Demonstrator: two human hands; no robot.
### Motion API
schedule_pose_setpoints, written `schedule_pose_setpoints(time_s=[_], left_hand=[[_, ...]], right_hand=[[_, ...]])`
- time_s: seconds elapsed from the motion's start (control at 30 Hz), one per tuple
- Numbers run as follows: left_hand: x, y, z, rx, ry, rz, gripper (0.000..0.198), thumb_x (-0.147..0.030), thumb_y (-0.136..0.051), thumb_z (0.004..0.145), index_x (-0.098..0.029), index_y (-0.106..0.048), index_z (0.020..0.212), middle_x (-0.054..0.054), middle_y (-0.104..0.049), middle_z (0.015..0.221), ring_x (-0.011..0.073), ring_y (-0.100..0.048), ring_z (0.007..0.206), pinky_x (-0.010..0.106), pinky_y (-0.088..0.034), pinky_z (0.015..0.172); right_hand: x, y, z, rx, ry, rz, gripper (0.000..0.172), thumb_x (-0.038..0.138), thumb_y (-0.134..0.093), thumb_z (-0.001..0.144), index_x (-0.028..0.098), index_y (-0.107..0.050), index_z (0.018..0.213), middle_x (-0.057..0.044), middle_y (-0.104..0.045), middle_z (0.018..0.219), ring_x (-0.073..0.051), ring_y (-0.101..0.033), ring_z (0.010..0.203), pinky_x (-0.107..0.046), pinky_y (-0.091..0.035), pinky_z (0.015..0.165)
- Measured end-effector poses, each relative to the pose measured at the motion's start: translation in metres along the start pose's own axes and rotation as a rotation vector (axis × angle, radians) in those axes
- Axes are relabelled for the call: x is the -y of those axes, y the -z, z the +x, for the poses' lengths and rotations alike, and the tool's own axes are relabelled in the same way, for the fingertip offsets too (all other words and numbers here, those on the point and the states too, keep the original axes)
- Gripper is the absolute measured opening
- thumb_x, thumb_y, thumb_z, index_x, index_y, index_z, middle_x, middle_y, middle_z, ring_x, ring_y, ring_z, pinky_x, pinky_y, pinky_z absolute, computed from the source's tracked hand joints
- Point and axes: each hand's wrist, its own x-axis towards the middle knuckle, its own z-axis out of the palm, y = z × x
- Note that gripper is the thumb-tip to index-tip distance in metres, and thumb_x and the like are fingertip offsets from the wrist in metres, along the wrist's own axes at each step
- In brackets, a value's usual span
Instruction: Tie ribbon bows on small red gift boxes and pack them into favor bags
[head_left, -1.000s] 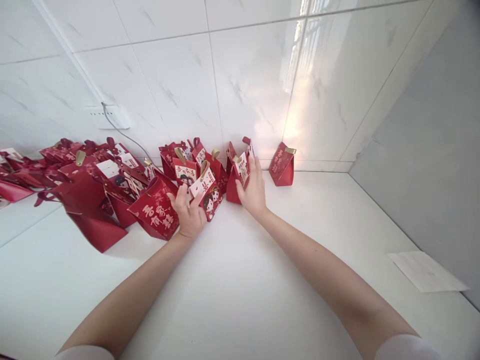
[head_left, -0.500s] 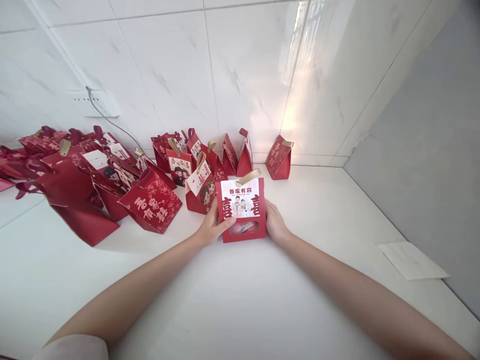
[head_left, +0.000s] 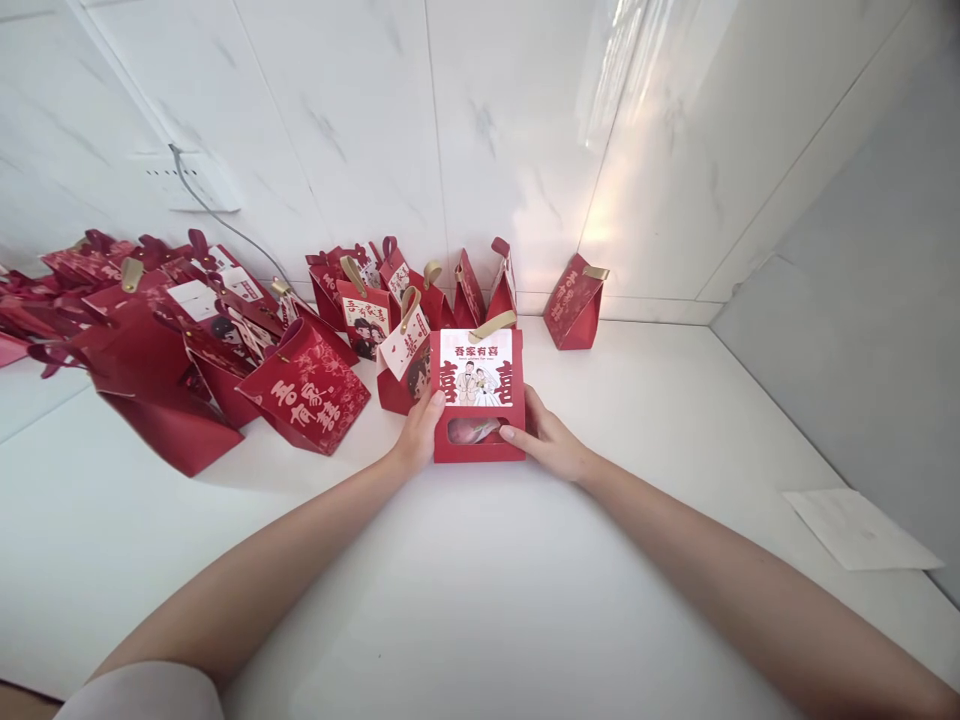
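A red gift box (head_left: 478, 395) with a white picture label, a small clear window and a gold ribbon handle stands upright on the white surface (head_left: 465, 580). My left hand (head_left: 417, 435) grips its left side with the thumb on the front. My right hand (head_left: 546, 440) holds its right side, one fingertip reaching onto the front near the window. Both hands are closed on the box. Something pinkish shows through the window.
Several more red gift boxes (head_left: 360, 310) crowd behind and to the left, along the tiled wall. One red box (head_left: 574, 302) stands alone at the right near the corner. A wall socket with a cable (head_left: 196, 182) is at upper left. A white paper (head_left: 859, 528) lies at right.
One second ago both hands reached among the boxes at the wall. They have since pulled out one labelled box, turned its front toward me and set it upright a little farther back.
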Motion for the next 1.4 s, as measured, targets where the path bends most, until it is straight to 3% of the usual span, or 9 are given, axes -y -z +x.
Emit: schedule_pose_setpoints(time_s=[0.17, 0.4, 0.6, 0.67, 0.77, 0.9, 1.07, 1.23, 1.4], left_hand=[[0.004, 0.010, -0.002, 0.067, -0.113, 0.278, 0.060, -0.055, -0.049, 0.092, -0.018, -0.050, 0.139, 0.011, -0.053, 0.144, 0.0303, -0.045, 0.136, 0.045, -0.034, 0.116], [-0.006, 0.016, 0.012, 0.234, -0.012, 0.269, 0.057, -0.050, -0.073, 0.076, -0.015, -0.064, 0.121, 0.013, -0.064, 0.130, 0.0344, -0.057, 0.123, 0.046, -0.045, 0.106], [-0.012, 0.021, 0.015, 0.281, 0.113, 0.199, 0.059, -0.042, -0.084, 0.065, -0.017, -0.066, 0.116, 0.012, -0.066, 0.127, 0.0344, -0.056, 0.124, 0.048, -0.042, 0.109], [-0.013, 0.021, 0.016, 0.244, 0.130, 0.107, 0.064, -0.044, -0.083, 0.067, -0.021, -0.063, 0.123, 0.011, -0.064, 0.130, 0.0325, -0.058, 0.122, 0.047, -0.044, 0.107], [-0.017, 0.020, 0.019, 0.168, 0.198, -0.086, 0.062, -0.056, -0.067, 0.079, -0.024, -0.056, 0.131, 0.011, -0.060, 0.134, 0.0263, -0.066, 0.105, 0.043, -0.053, 0.092], [-0.020, 0.019, 0.024, 0.103, 0.277, -0.157, 0.045, -0.052, -0.055, 0.089, -0.018, -0.063, 0.117, 0.013, -0.062, 0.126, 0.0173, -0.066, 0.087, 0.036, -0.054, 0.084], [-0.017, 0.019, 0.025, 0.131, 0.265, -0.112, 0.045, -0.053, -0.055, 0.089, -0.019, -0.063, 0.117, 0.012, -0.062, 0.125, 0.0193, -0.066, 0.089, 0.035, -0.053, 0.082], [-0.010, 0.021, 0.021, 0.203, 0.181, -0.108, 0.064, -0.070, -0.051, 0.083, -0.025, -0.056, 0.129, 0.010, -0.061, 0.132, 0.0278, -0.064, 0.109, 0.041, -0.054, 0.087], [-0.009, 0.020, 0.015, 0.326, 0.051, 0.112, 0.065, -0.045, -0.077, 0.075, -0.020, -0.056, 0.131, 0.012, -0.062, 0.133, 0.0321, -0.055, 0.126, 0.046, -0.043, 0.108]], right_hand=[[0.004, -0.003, -0.004, -0.051, 0.052, -0.016, 0.070, 0.040, -0.065, 0.088, 0.028, -0.029, 0.148, -0.008, -0.047, 0.148, -0.027, -0.053, 0.129, -0.047, -0.049, 0.105], [0.007, -0.006, -0.007, -0.345, 0.183, -0.185, 0.060, 0.042, -0.056, 0.093, 0.032, -0.032, 0.147, -0.008, -0.046, 0.147, -0.026, -0.057, 0.119, -0.045, -0.053, 0.094], [0.007, -0.007, -0.006, -0.286, 0.213, -0.186, 0.065, 0.046, -0.060, 0.089, 0.028, -0.033, 0.146, -0.009, -0.051, 0.143, -0.027, -0.054, 0.124, -0.050, -0.044, 0.107], [0.005, -0.007, -0.002, -0.291, 0.084, -0.080, 0.066, 0.046, -0.069, 0.082, 0.025, -0.043, 0.139, -0.009, -0.058, 0.136, -0.028, -0.057, 0.121, -0.049, -0.047, 0.105], [0.003, -0.004, 0.006, -0.524, -0.184, 0.291, 0.049, 0.055, -0.065, 0.080, 0.022, -0.058, 0.116, -0.008, -0.069, 0.117, -0.028, -0.066, 0.106, -0.044, -0.060, 0.085], [0.003, 0.004, 0.012, -0.767, -0.245, 0.730, 0.039, 0.054, -0.055, 0.085, 0.026, -0.058, 0.113, -0.004, -0.069, 0.117, -0.023, -0.068, 0.104, -0.036, -0.064, 0.078], [0.002, 0.000, 0.013, -0.655, -0.197, 0.654, 0.035, 0.048, -0.060, 0.085, 0.028, -0.057, 0.114, -0.003, -0.066, 0.124, -0.025, -0.064, 0.113, -0.042, -0.063, 0.084], [0.000, -0.011, 0.006, -0.465, -0.083, 0.399, 0.044, 0.044, -0.069, 0.081, 0.028, -0.054, 0.120, -0.005, -0.063, 0.129, -0.027, -0.060, 0.120, -0.046, -0.058, 0.093], [0.010, -0.016, -0.005, -0.311, 0.091, 0.139, 0.056, 0.042, -0.067, 0.084, 0.031, -0.046, 0.135, -0.006, -0.051, 0.143, -0.027, -0.051, 0.128, -0.047, -0.054, 0.098]])
